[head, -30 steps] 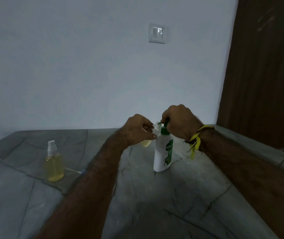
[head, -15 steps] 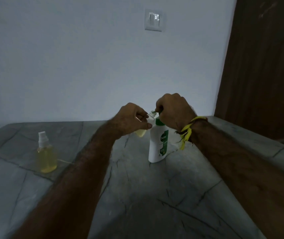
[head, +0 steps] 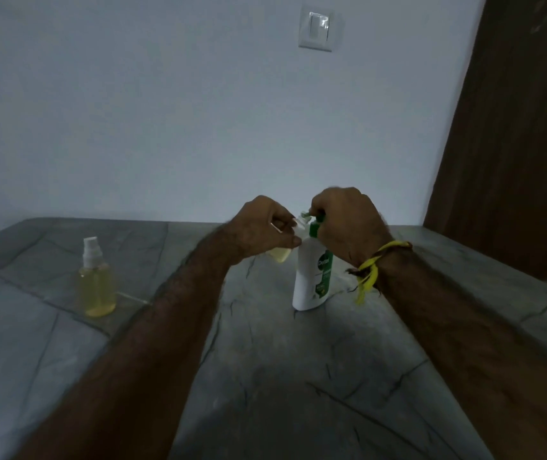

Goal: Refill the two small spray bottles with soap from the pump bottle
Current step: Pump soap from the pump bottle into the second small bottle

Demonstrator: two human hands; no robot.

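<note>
Right now, at frame centre, the left hand (head: pixel 258 230) grips a small open spray bottle (head: pixel 280 254), holding its mouth up to the spout of the white Dettol pump bottle (head: pixel 312 277), which stands on the grey stone counter (head: pixel 282 376). The right hand (head: pixel 345 224) curls over the green pump head. Best to press slowly, keep the mouth directly under the nozzle, and hold the small bottle level. A second spray bottle (head: pixel 96 280), capped and holding yellow liquid, stands at left.
</note>
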